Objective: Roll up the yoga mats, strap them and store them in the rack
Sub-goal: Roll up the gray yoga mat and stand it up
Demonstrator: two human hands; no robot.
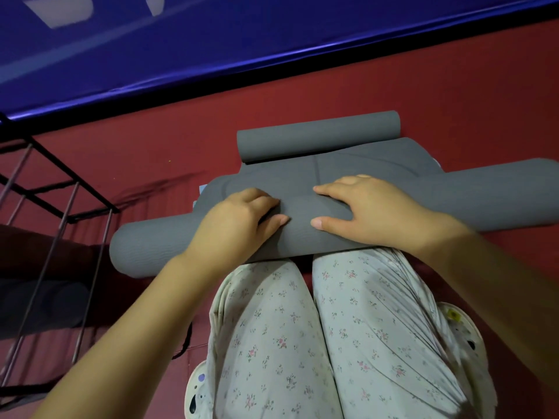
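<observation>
Rolling is underway: the left hand and right hand grasp the grey mat roll; strapping likely follows.

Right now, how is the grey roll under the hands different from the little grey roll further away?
The long grey rolled yoga mat under both hands looks longer and thicker than the short grey roll beyond it. The left hand and right hand hold the long one; nothing touches the short one. Both are plain grey and lie crosswise.
</observation>
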